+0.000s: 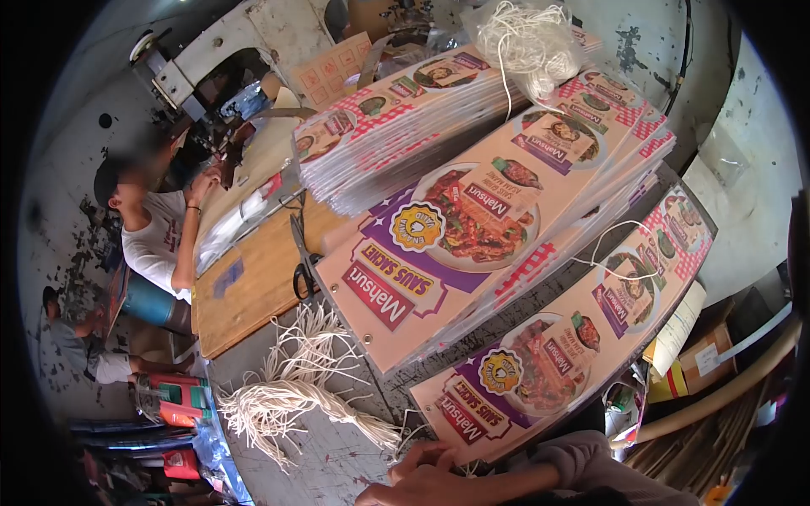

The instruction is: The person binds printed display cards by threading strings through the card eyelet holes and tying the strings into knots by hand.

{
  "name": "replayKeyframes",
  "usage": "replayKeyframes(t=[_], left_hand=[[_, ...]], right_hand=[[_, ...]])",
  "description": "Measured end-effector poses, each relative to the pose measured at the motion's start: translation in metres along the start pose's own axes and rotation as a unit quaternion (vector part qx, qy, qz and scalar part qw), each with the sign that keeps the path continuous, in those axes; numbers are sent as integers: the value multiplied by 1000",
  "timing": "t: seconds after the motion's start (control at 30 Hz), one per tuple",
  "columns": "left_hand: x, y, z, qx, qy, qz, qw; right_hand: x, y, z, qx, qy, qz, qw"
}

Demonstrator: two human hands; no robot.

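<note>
My right hand [426, 481] reaches in from the lower right, its fingers curled together at the bottom corner of a printed sauce banner [548, 354]. Thin white string ends [407, 434] stick out around these fingers; the exact grip is partly hidden. A loop of white string [620, 253] lies across the banner's upper part. Left of my hand, a bundle of cut white strings [291, 401] is spread on the grey tabletop [337, 455]. My left hand does not show. Beside the banner stands a tall stack of matching banners [456, 223], with metal eyelets at the near edge.
Black scissors [302, 253] lie by a wooden board [253, 287]. Another banner stack [388, 118] and a tangle of white string [531, 46] are behind. A person in a white shirt [156, 236] works at the left; another person [76, 346] is farther off. Cardboard [709, 354] stands right.
</note>
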State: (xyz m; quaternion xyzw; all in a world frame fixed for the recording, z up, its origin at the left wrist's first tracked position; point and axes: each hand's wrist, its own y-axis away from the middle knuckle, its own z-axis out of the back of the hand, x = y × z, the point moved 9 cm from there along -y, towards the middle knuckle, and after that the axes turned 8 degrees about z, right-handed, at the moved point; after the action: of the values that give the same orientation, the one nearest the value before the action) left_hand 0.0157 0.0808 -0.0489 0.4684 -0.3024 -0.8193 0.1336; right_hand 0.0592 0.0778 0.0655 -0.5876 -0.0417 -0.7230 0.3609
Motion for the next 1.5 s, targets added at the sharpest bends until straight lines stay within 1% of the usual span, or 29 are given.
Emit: replayKeyframes(t=[0.03, 0.07, 0.1, 0.13, 0.17, 0.2, 0.27, 0.3, 0.37, 0.43, 0.47, 0.53, 0.57, 0.6, 0.67, 0.7, 0.73, 0.8, 0.87, 0.9, 0.93, 1.0, 1.07, 1.2, 1.33, 1.37, 1.4, 1.47, 1.5], left_hand=[[0, 0, 3, -17, -44, 18, 999], [0, -2, 4, -17, -44, 19, 999], [-9, 0, 3, 6, -10, -42, 999], [-15, 4, 2, 28, 24, -98, 994], [-17, 6, 2, 53, 61, -132, 988], [-15, 9, 6, 52, 66, -121, 989], [-15, 17, 13, 59, 180, -123, 974], [-7, 22, 18, 39, 290, -81, 953], [9, 35, 25, 12, 345, -57, 937], [26, 49, 36, -20, 329, -47, 943], [31, 54, 44, -37, 310, -45, 949], [46, 64, 57, -70, 243, -42, 967], [55, 70, 62, -85, 201, -39, 975], [62, 74, 65, -92, 157, -38, 983], [75, 79, 75, -114, 63, -27, 991], [81, 81, 79, -122, 20, -24, 992], [87, 85, 82, -128, -21, -20, 991], [100, 90, 90, -138, -92, -11, 986], [112, 97, 98, -144, -149, 0, 978], [118, 100, 102, -147, -171, 8, 974], [126, 104, 105, -150, -195, 17, 969], [136, 108, 111, -153, -231, 30, 960], [146, 111, 115, -149, -258, 43, 954], [154, 111, 113, -127, -281, 38, 951], [133, 102, 91, -84, -255, -27, 963], [129, 100, 86, -80, -274, -35, 958], [137, 97, 84, -80, -273, -36, 958], [164, 94, 79, -150, -464, -92, 868], [154, 97, 76, -170, -498, -157, 836]], right_hand=[[-1, -1, -4, -3, 0, 3, 1000], [8, 1, -13, 5, 10, 73, 997], [17, 6, -22, 14, 15, 137, 990], [12, 9, -28, 16, 5, 130, 991], [26, 16, -26, -32, 72, 228, 970], [44, 26, -24, -80, 140, 323, 933], [53, 38, -20, -90, 162, 336, 924], [57, 44, -20, -85, 150, 355, 919], [60, 51, -25, -77, 139, 374, 914], [56, 53, -21, -142, 100, 362, 916], [58, 55, -25, -140, 100, 363, 916], [50, 51, -36, -136, 194, 288, 928], [41, 47, -52, -78, 201, 265, 940], [45, 47, -55, -79, 203, 267, 939], [26, 36, -82, 59, 251, 136, 956], [0, 40, -124, 124, 240, 126, 955], [-26, 45, -165, 121, 171, 101, 972], [-13, 37, -164, 134, 26, 100, 986], [-63, 30, -239, 197, -12, 24, 980], [-75, 21, -257, 191, -126, 13, 973], [-95, 16, -282, 171, -114, 9, 979], [-121, 10, -325, 197, -91, 2, 976], [-128, 13, -350, 239, -107, -16, 965], [-129, 24, -358, 275, -134, -38, 951], [-132, 34, -346, 281, -142, -55, 948], [-133, 36, -342, 281, -145, -59, 947], [-134, 37, -337, 280, -147, -63, 947], [-135, 40, -328, 278, -149, -70, 946], [-137, 42, -324, 277, -152, -75, 946]])
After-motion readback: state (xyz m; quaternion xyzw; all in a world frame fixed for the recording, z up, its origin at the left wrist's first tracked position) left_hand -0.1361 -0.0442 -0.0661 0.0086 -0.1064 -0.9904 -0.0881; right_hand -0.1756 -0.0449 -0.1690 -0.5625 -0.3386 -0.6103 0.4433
